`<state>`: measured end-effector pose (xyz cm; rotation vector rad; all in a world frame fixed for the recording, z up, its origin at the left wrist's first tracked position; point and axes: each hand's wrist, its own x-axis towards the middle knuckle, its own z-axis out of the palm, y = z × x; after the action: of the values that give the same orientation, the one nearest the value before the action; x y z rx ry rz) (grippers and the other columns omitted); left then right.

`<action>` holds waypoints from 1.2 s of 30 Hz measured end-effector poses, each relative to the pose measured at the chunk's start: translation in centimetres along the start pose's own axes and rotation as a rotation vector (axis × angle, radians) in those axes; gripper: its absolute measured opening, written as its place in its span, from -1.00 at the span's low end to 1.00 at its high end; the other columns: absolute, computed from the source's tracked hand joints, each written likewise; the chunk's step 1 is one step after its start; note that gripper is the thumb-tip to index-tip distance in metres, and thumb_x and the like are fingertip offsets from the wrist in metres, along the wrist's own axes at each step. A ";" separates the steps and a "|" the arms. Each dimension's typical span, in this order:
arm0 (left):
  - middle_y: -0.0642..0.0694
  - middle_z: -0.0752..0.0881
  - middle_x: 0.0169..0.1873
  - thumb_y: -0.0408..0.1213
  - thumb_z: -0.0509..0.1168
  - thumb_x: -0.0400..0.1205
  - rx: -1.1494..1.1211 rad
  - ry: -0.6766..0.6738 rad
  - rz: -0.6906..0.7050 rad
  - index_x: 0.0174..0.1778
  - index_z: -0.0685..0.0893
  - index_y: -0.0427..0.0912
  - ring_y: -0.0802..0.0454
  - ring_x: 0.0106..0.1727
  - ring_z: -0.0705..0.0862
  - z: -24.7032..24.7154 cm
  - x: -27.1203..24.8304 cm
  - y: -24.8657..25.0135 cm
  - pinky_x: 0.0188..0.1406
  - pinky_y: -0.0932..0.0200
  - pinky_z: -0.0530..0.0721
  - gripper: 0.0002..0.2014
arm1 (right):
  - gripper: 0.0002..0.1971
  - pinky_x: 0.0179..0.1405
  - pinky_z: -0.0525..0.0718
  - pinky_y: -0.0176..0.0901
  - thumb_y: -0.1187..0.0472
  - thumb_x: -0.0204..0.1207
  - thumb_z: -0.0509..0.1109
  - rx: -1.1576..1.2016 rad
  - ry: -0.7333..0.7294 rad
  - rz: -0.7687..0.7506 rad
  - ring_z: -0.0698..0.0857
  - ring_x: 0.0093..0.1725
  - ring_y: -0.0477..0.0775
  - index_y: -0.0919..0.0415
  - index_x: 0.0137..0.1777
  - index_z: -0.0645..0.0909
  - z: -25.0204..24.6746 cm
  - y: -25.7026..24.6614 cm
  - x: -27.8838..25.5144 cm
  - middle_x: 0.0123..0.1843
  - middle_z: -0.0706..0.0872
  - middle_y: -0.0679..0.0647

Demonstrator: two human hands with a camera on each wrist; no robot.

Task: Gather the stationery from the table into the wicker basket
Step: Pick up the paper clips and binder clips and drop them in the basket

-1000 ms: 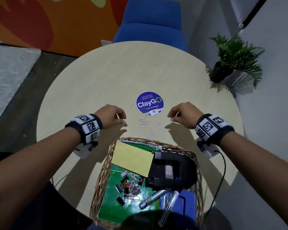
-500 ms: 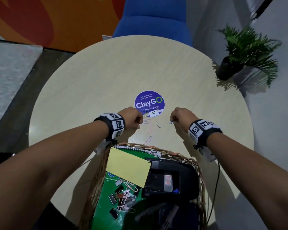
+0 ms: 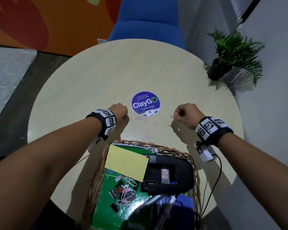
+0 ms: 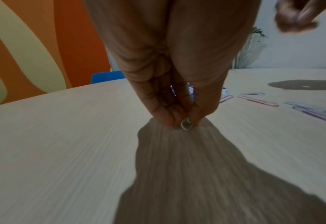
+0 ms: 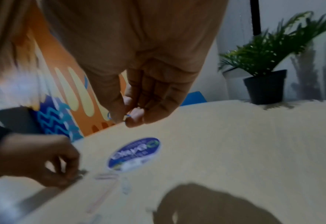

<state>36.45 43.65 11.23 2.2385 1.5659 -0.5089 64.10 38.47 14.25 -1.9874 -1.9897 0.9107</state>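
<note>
Holding notebook, stapler: wicker basket.

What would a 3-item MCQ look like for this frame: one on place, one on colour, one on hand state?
1. Where is the yellow sticky pad?
A. in the wicker basket, on the green notebook
B. on the round sticker
C. beside the plant

2. What colour is the round sticker on the table?
A. red
B. purple-blue
C. yellow

3. What is the left hand doing?
A. lying flat and open
B. gripping the basket rim
C. pinching a paper clip at the tabletop

Answers: 1 A, the head view shows the pad inside the basket, overlapping the notebook. 2 B, the sticker reads ClayGo in white on purple-blue. 3 C, the left wrist view shows fingertips closed on a small clip end.
</note>
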 end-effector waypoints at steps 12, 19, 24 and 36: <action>-0.11 0.79 -0.13 -0.39 0.39 0.53 -0.447 0.142 0.041 -0.15 0.72 -0.18 0.02 -0.20 0.66 0.0 -7.2 -5.8 -0.12 0.26 0.47 -0.95 | -0.89 -0.20 0.60 -0.45 0.37 0.46 0.46 0.140 -0.303 -0.326 0.68 -0.31 -0.24 0.20 -0.09 0.78 1.8 -11.5 -12.5 -0.32 0.74 -0.14; -0.05 0.82 -0.29 -0.32 0.48 0.49 -0.722 0.120 0.142 -0.16 0.76 -0.15 0.28 -0.36 0.71 1.0 -15.3 -4.5 -0.30 0.51 0.62 -0.94 | -0.88 -0.18 0.62 -0.39 0.25 0.49 0.46 0.122 -0.215 -0.295 0.68 -0.32 -0.27 0.14 0.00 0.76 3.9 -10.5 -11.9 -0.15 0.81 -0.06; -0.03 0.82 -0.30 -0.30 0.51 0.46 -0.790 -0.002 0.231 -0.17 0.76 -0.12 0.21 -0.30 0.74 3.2 -19.6 -1.3 -0.18 0.29 0.69 -0.91 | -0.87 -0.05 0.66 -0.13 0.27 0.51 0.42 -0.029 -0.068 -0.210 0.73 -0.19 0.04 0.16 0.02 0.74 2.2 -7.3 -8.3 -0.04 0.81 0.01; 0.05 0.78 -0.04 -0.09 0.28 0.64 -0.173 0.285 0.364 0.06 0.72 0.03 0.04 -0.10 0.71 -3.6 -11.8 0.3 -0.10 0.08 0.67 -0.83 | -0.75 -0.16 0.48 -0.17 0.19 0.54 0.31 -0.559 -0.354 -0.251 0.69 0.00 0.09 -0.03 0.16 0.68 2.7 -4.9 -1.0 0.07 0.77 -0.01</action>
<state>33.22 35.74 20.13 2.4584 1.2196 0.0483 58.62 37.13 15.07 -1.8362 -2.8773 0.7418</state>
